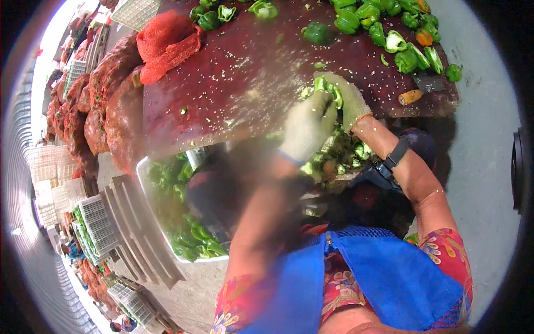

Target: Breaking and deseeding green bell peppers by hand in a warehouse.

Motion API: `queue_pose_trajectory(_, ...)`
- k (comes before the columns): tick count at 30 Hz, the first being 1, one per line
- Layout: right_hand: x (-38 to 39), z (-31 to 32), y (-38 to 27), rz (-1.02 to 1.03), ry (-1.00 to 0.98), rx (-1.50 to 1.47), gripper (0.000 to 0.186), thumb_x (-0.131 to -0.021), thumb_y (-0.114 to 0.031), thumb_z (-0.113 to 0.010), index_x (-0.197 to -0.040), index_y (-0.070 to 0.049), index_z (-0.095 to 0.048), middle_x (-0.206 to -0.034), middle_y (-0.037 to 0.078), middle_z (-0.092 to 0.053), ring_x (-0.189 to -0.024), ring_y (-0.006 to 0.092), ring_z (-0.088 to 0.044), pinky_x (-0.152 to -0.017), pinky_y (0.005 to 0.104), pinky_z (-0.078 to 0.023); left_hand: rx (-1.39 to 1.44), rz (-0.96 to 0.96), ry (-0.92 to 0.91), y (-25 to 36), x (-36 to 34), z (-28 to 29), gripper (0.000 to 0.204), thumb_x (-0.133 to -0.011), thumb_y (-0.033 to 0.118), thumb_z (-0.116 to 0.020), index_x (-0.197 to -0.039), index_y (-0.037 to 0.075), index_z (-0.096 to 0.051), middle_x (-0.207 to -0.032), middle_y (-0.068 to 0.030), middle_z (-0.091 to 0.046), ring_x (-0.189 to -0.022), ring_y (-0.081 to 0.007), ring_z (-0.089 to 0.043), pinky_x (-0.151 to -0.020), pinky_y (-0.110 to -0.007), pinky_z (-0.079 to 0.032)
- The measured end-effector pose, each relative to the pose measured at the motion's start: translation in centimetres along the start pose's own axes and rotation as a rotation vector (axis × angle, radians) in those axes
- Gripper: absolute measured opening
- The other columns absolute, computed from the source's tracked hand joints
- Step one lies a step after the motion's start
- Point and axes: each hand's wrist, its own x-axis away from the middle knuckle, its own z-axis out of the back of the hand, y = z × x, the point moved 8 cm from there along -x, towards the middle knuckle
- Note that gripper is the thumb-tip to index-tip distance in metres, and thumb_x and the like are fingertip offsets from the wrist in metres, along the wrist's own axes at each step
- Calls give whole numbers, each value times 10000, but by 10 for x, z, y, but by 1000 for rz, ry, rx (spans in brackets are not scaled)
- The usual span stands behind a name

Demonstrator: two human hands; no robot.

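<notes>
White knitted gloves cover both hands, which meet over the near edge of the dark red table. My right hand (350,100) is closed round a cut-open green bell pepper (330,89), its pale inside partly in sight. Against the pepper's near side, my left hand (308,125) has its fingers curled and pressed together; what they grip is hidden. Pale pepper cores and scraps (334,153) lie in a heap below my hands. To the right on the table rests a knife with a wooden handle (410,97), its dark blade beside several peppers.
Whole and halved green peppers (367,14) sit along the table's far side. A red mesh sack (167,42) lies at its far left corner. Left of my legs stands a white crate (146,172) of green peppers, beside wooden pallets (139,234). Full mesh sacks (125,119) line the left.
</notes>
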Motion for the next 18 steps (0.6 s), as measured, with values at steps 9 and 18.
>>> queue_pose_trajectory(9,4,18,-53,193,23,82,425,-978,-336,-465,-1294,-68,-556,-1057,42,-670,-755,138,-636,-590,240,-494,-443,-95,-229,-37,46,-30,219,-934,239,-578,-990,31,-619,-884,-191,-656,-809,-323,-658,-702,-444,-513)
queue_pose_trajectory(18,34,5,-98,779,2,465,401,-956,-119,-515,-1338,-2,-489,-1372,161,-507,-1237,268,-512,-1089,372,-370,1094,373,86,-42,19,0,712,-907,295,-596,-1493,65,-263,-1385,-240,-461,-1139,-355,-561,-795,-430,-566)
